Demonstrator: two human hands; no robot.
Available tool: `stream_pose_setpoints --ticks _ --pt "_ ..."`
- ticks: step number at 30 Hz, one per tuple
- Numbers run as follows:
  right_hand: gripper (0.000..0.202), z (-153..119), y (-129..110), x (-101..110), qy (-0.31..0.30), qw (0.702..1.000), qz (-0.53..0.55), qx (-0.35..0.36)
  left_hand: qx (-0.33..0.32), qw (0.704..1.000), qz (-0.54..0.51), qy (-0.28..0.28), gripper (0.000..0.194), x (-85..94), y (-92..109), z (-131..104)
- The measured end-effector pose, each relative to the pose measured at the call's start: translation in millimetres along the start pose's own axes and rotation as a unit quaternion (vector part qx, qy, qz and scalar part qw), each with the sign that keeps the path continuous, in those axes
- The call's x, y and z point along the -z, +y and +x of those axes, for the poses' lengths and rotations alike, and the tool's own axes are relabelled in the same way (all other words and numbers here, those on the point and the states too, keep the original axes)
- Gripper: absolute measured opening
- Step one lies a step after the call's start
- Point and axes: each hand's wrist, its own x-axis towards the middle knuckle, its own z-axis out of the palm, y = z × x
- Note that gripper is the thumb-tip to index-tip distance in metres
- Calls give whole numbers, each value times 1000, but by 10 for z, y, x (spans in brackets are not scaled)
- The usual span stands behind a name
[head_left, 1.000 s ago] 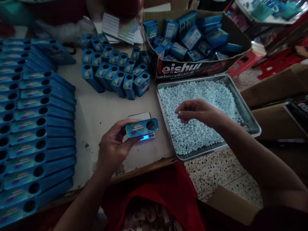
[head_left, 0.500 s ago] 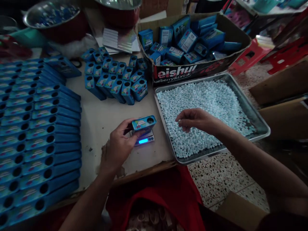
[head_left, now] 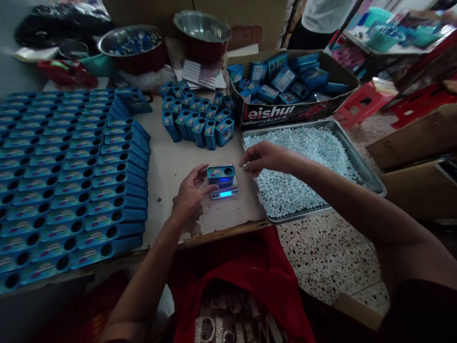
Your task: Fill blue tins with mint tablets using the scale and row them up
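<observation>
A small blue candy box (head_left: 220,175) with a round hole in its top stands on a small digital scale (head_left: 225,194) with a lit blue display. My left hand (head_left: 191,193) is at the box's left side, thumb and fingers apart; whether they still touch it is hard to tell. Over the left rim of a metal tray (head_left: 378,189), my right hand (head_left: 262,158) has its fingers pinched together, with a small pale candy showing at the tips. Pale blue-white candies (head_left: 303,166) cover much of the tray.
Rows of blue boxes (head_left: 74,181) fill the table's left side. A looser group of boxes (head_left: 200,116) stands farther back. Behind the tray is a carton (head_left: 293,112) of blue boxes. Two metal bowls (head_left: 132,45) stand at the back, beside a red stool (head_left: 364,102) on the floor.
The box was in my left hand over the scale; now it rests on the scale and the fingers have loosened. My right hand has moved left from above the candies towards the box. The view has shifted.
</observation>
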Motion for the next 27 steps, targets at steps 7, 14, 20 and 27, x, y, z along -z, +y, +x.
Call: stream_pose_setpoints --ticks 7,14,20,27 --pt "28 61 -467 -330 66 910 -401 83 -7 995 65 75 70 560 92 -420" --pt "29 146 -477 -380 68 887 -446 93 -10 993 97 71 65 684 229 -605" --pt "27 170 -482 -407 72 890 -441 88 -29 991 107 71 65 590 174 -582" --pt "33 211 -461 -419 71 900 -424 75 -2 990 123 65 68 645 173 -606"
